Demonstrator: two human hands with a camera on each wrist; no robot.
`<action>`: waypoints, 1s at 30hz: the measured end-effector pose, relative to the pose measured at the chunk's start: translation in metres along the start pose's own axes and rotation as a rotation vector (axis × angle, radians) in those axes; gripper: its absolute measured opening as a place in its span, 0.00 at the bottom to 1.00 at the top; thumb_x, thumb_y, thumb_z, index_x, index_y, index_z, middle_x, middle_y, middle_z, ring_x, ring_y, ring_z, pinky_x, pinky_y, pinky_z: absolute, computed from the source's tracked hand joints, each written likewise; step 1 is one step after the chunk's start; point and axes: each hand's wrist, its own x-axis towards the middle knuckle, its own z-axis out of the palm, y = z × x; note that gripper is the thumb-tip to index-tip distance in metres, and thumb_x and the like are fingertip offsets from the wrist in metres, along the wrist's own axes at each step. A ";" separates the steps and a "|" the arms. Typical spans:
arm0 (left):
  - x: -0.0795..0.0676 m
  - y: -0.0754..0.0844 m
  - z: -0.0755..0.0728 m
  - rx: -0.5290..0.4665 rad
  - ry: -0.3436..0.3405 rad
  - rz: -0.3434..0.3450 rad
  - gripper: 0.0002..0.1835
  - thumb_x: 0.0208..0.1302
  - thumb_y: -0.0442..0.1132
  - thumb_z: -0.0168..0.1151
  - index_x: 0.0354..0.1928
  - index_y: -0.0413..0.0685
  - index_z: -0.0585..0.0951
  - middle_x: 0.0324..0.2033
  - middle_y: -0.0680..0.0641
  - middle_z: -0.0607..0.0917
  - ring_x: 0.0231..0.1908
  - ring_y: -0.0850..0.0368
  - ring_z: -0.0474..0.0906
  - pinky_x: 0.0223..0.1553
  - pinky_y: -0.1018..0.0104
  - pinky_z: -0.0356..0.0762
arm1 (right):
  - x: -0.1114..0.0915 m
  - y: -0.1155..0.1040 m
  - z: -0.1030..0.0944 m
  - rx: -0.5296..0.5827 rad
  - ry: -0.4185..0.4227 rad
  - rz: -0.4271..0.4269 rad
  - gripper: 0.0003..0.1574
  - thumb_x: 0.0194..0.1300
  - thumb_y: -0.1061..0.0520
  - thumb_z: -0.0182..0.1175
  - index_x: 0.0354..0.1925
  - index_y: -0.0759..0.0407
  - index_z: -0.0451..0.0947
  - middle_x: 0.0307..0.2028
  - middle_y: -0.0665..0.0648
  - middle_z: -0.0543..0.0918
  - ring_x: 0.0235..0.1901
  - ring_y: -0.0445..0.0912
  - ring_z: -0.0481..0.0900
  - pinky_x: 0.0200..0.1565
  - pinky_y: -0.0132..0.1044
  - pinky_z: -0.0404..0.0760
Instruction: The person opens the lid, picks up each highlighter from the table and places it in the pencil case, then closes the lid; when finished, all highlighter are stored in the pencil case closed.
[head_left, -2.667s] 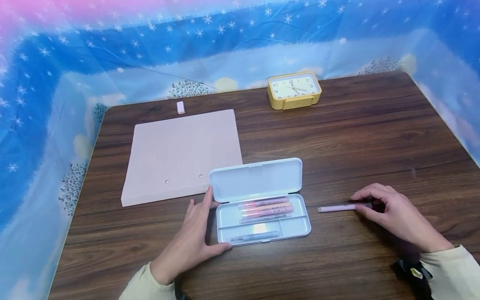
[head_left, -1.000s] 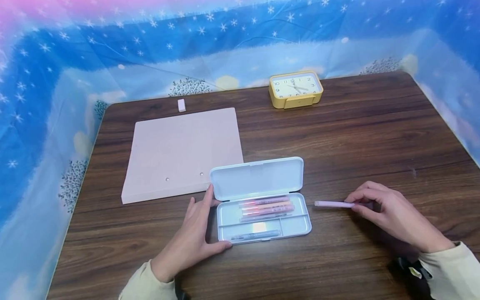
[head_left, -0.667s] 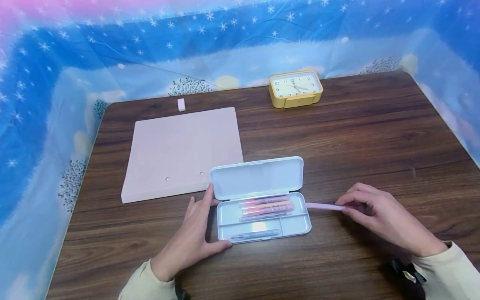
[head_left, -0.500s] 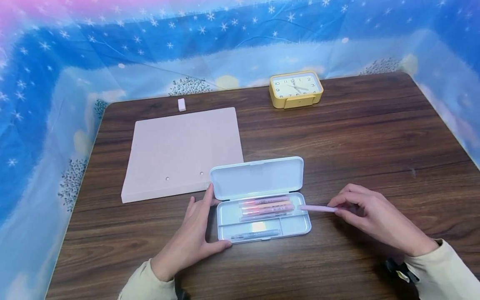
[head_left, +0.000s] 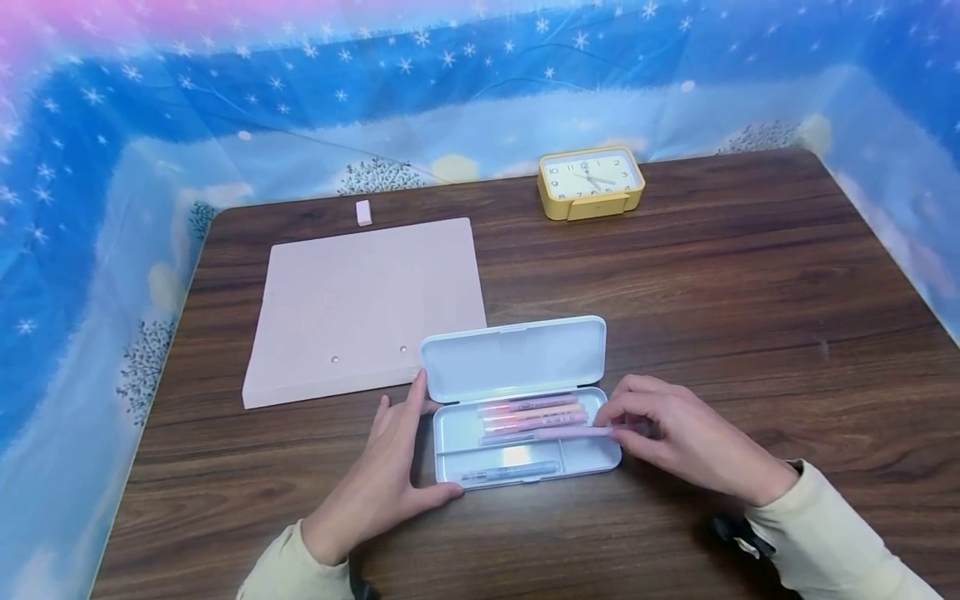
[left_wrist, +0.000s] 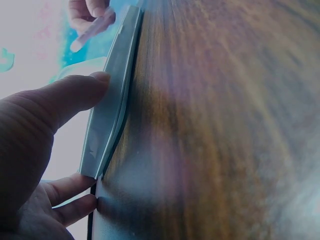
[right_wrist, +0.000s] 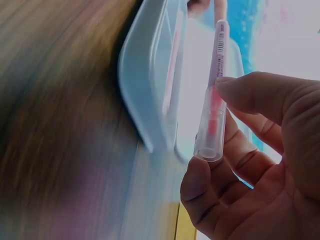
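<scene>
A pale blue pencil case lies with its lid raised on the table. Its long compartment holds several pink, peach and purple pens; a clear bluish pen lies in the front one. My left hand holds the case's left end, thumb against the front wall and index finger by the lid. Between thumb and fingers, my right hand pinches a lilac pen by its clear cap, a pink tip visible inside. The pen is over the long compartment, pointing left; whether it touches the pens below I cannot tell.
Behind the case on the left lies a pale pink binder with two small rivets. A white eraser sits beyond it. A yellow alarm clock stands at the table's back edge. Patterned blue cloth hangs behind the table.
My right hand has lifted the lilac pen off the table and carried it left, over the pencil case. The left hand has stayed on the case.
</scene>
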 end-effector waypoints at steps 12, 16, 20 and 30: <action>0.000 -0.003 0.001 0.012 0.019 0.019 0.75 0.41 0.52 0.82 0.78 0.46 0.35 0.60 0.48 0.75 0.69 0.51 0.63 0.73 0.34 0.37 | 0.029 -0.026 0.030 -0.013 -0.088 -0.075 0.11 0.64 0.57 0.64 0.43 0.41 0.83 0.40 0.37 0.78 0.34 0.33 0.73 0.36 0.27 0.77; 0.000 -0.002 0.001 0.014 0.022 0.031 0.75 0.41 0.52 0.82 0.78 0.46 0.35 0.60 0.48 0.75 0.68 0.50 0.64 0.73 0.33 0.38 | 0.034 -0.031 0.036 -0.036 -0.101 -0.102 0.11 0.64 0.58 0.64 0.42 0.42 0.83 0.40 0.38 0.79 0.38 0.34 0.75 0.42 0.31 0.78; 0.000 -0.002 0.001 0.009 0.015 0.021 0.75 0.41 0.52 0.82 0.78 0.47 0.35 0.60 0.48 0.75 0.69 0.50 0.63 0.73 0.33 0.37 | 0.039 -0.035 0.042 -0.075 -0.119 -0.134 0.09 0.64 0.58 0.64 0.41 0.44 0.84 0.39 0.40 0.79 0.39 0.35 0.74 0.43 0.33 0.77; 0.000 -0.002 0.001 0.013 0.014 0.013 0.75 0.41 0.52 0.82 0.78 0.47 0.35 0.60 0.48 0.75 0.69 0.50 0.64 0.73 0.34 0.37 | 0.047 -0.042 0.055 -0.112 -0.093 -0.201 0.06 0.62 0.58 0.65 0.38 0.47 0.84 0.35 0.42 0.78 0.36 0.35 0.74 0.42 0.31 0.77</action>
